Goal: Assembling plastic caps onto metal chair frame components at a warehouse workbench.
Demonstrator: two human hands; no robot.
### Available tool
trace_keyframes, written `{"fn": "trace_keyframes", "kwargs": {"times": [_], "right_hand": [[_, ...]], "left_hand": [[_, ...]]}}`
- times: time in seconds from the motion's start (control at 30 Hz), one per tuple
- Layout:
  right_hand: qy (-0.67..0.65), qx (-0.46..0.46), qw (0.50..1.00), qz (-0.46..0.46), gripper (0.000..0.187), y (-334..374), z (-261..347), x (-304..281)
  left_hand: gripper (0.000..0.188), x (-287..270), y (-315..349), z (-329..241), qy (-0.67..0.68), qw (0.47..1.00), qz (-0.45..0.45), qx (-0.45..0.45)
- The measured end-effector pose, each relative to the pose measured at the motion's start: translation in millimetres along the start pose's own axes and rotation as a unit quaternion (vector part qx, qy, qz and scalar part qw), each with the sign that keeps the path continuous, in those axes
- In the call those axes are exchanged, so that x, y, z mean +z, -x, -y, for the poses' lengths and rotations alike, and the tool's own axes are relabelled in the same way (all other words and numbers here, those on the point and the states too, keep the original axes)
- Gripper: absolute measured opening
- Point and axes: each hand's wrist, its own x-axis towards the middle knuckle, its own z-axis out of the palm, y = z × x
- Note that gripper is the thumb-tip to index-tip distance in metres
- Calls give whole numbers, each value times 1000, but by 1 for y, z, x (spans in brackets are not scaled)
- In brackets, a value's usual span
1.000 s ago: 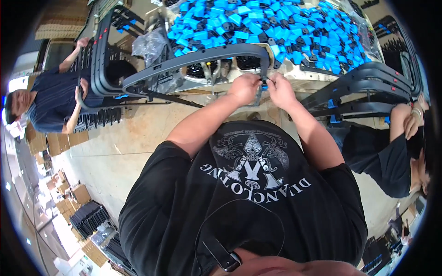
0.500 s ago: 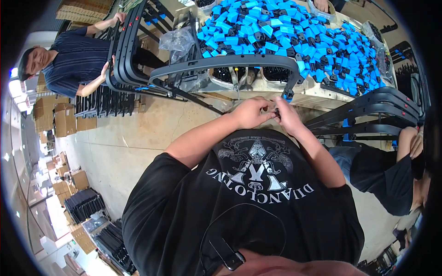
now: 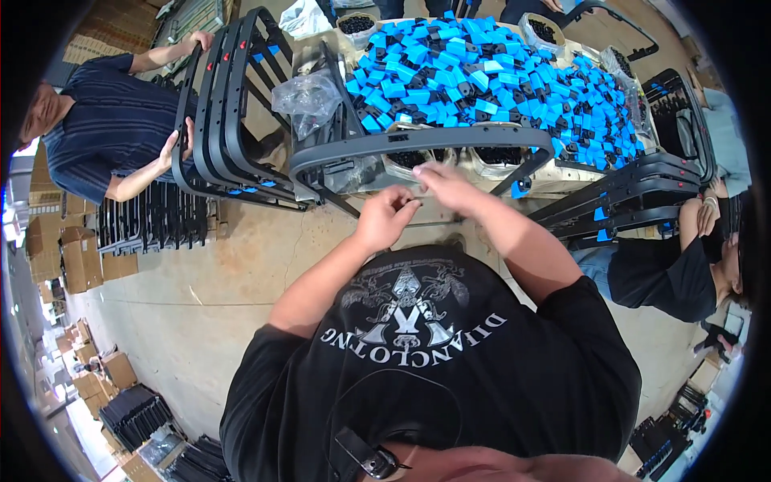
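Note:
My left hand (image 3: pixel 385 220) is in front of the table's near edge, thumb and fingertips curled together. Whatever they may pinch is too small to make out. Just to its right, my right hand (image 3: pixel 451 189) is smeared by motion, its fingertips close to a tub of small black parts (image 3: pixel 411 159). The fingers are too blurred to show a grip. Arching over the tubs is a black curved metal frame (image 3: pixel 426 140), with a blue plastic piece (image 3: pixel 520 189) at its right end. Beyond it lies a large heap of blue and black plastic pieces (image 3: pixel 450 76).
A second tub of black parts (image 3: pixel 499 157) sits beside the first. Clear plastic bags (image 3: pixel 307 104) lie at the table's left. At left, a co-worker (image 3: pixel 120 120) holds stacked black frames (image 3: pixel 233 120). More frames (image 3: pixel 626 191) are at right, near another person (image 3: pixel 671 261).
My hands have moved apart from each other. The right one has gone up and left toward the tub, the left one down and left. My view has shifted slightly.

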Motion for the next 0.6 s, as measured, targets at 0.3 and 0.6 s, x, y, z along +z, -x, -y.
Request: {"fn": "trace_keyframes", "kwargs": {"times": [0.3,0.6], "right_hand": [[384,-135,788,-463,54,-152,30,-103],[422,-150,725,-523,41,-144,9,-78]], "left_hand": [[13,-86,79,100,145,977,-27,-154],[13,-135,120,139,207,940,-140,-233]]}}
